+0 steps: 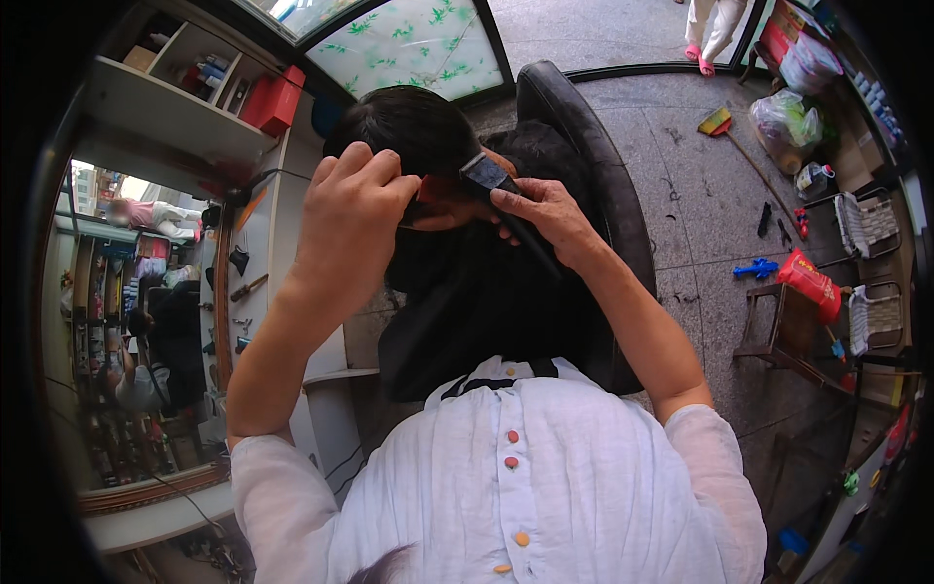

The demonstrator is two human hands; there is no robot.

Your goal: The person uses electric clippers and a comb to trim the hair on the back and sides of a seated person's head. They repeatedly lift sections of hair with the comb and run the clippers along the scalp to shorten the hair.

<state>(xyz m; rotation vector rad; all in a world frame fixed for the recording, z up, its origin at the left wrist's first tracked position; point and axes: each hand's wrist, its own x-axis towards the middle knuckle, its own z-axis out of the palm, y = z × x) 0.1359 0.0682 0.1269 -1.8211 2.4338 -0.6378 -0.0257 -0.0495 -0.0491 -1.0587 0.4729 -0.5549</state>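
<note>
Two hands work apart: left hand (pixel 352 209) pinches red comb (pixel 431 184), right hand (pixel 553 216) grips clippers (pixel 489 176) beside head (pixel 404 125). Trimming appears in hand; next pass calls for steady alignment.

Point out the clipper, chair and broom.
Clipper (pixel 487 174): head view, on its grey upper end.
Chair (pixel 628 224): head view, on the dark curved backrest.
Broom (pixel 715 122): head view, on its yellow and red head.

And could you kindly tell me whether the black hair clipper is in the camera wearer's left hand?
No, the right hand holds the black hair clipper, while the left hand is apart from it.
</note>
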